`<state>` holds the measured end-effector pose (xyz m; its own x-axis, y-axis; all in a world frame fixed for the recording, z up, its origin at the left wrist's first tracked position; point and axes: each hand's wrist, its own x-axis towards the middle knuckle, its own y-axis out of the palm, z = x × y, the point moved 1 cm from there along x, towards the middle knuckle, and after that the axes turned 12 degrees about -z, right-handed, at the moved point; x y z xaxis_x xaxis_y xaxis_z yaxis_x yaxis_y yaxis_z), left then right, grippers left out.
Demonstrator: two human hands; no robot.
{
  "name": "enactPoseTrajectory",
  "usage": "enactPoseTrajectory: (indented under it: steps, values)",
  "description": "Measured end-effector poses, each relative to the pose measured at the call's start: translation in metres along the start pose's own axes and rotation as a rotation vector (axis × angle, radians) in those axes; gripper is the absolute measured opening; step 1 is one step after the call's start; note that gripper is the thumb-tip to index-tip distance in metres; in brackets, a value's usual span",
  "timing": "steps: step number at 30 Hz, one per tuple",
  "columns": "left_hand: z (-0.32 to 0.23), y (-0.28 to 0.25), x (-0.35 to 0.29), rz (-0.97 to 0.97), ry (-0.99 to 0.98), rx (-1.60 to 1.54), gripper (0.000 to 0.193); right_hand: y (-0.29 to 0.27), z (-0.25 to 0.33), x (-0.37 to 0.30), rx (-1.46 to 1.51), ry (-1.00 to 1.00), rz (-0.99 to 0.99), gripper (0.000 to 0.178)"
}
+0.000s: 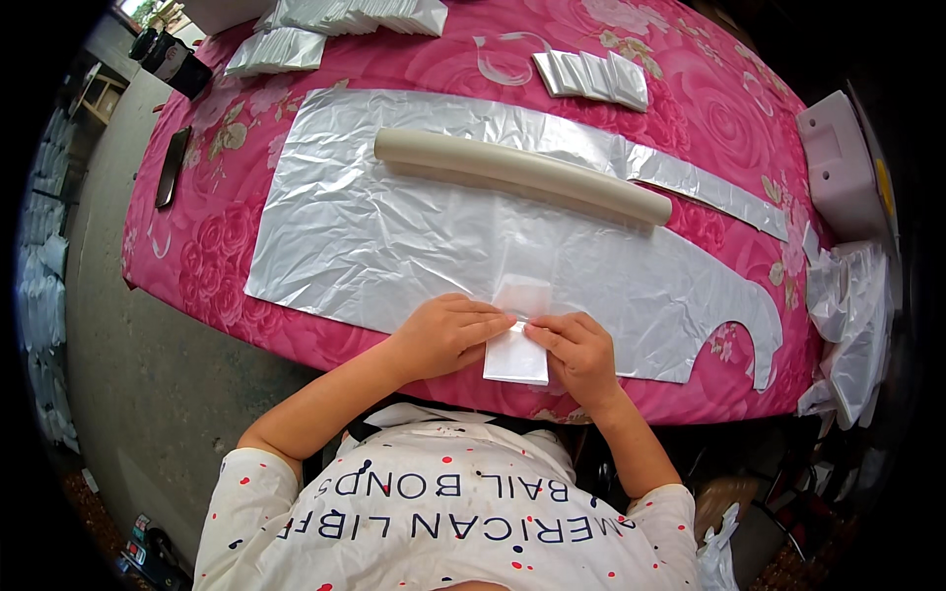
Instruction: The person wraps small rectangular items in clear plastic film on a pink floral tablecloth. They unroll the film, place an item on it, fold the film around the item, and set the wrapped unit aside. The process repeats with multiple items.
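Note:
A small folded white plastic bag (516,359) lies near the table's front edge, between my hands. My left hand (443,336) pinches its left side with the fingertips. From the right, my right hand (579,355) pinches it too, thumb and finger close to the left hand's tips. Beneath both hands large silvery-white plastic bags (340,236) are spread flat, with handle-like strips at the right end. Across them rests a long beige tube (522,175), beyond my hands.
Folded bags (591,79) lie in a row at the back, and stacks of more (360,18) sit back left. A black jar (172,61) and a dark narrow object (173,167) are on the left. Crumpled bags (849,320) hang beside a white box (841,163) at right.

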<state>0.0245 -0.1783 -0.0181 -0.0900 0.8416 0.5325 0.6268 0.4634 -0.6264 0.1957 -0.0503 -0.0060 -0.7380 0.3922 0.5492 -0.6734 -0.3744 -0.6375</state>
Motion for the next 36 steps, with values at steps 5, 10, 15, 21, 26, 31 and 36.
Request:
enactPoseTrajectory:
  steps: [5, 10, 15, 21, 26, 31, 36]
  values:
    - [0.001, -0.001, 0.003, 0.018, -0.173, -0.029, 0.042, 0.002, -0.007, 0.003, 0.086, 0.204, 0.009, 0.019]
    - [-0.007, 0.004, 0.014, -0.030, -0.630, -0.093, 0.053, 0.002, -0.007, 0.025, 0.198, 0.771, 0.127, 0.018]
    - [0.000, 0.005, 0.027, -0.087, -0.831, -0.181, 0.064, 0.002, -0.015, 0.042, 0.189, 0.935, 0.264, 0.028]
    - [-0.005, -0.005, 0.042, -0.013, -0.956, -0.205, 0.066, -0.001, -0.021, 0.056, 0.171, 1.049, 0.413, 0.028]
    - [-0.008, 0.016, 0.031, -0.086, -0.181, 0.221, 0.061, 0.004, -0.028, 0.056, 0.173, 1.025, 0.456, 0.028]
    - [-0.016, 0.041, 0.035, 0.085, -0.255, 0.398, 0.080, 0.004, -0.027, 0.054, 0.222, 1.024, 0.409, 0.026]
    - [-0.007, 0.048, 0.026, 0.148, -0.265, 0.435, 0.099, 0.005, -0.020, 0.054, 0.208, 1.042, 0.359, 0.025]
